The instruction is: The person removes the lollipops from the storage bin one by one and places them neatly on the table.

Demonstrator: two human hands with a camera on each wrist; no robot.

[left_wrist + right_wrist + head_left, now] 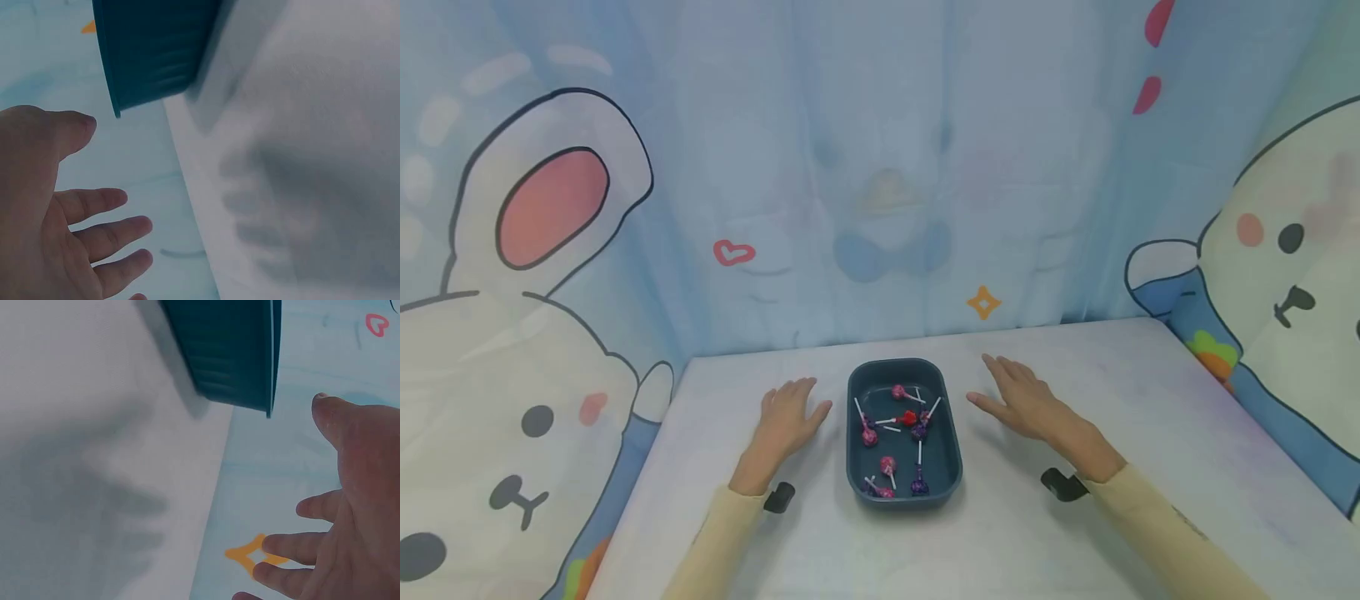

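Observation:
A dark blue tray stands in the middle of the white table in the head view, with several wrapped lollipops scattered inside. Among them are a red lollipop, a pink lollipop and a purple lollipop. To the tray's left hovers my left hand, fingers spread, holding nothing. My right hand is raised on the other side, also spread and holding nothing. Both wrist views show the tray's outer wall apart from the fingers, and each hand casts a shadow on the tabletop.
The white table ends at the back against a light blue curtain printed with cartoon animals. A dark wrist camera sits by the left sleeve, and another camera by the right one.

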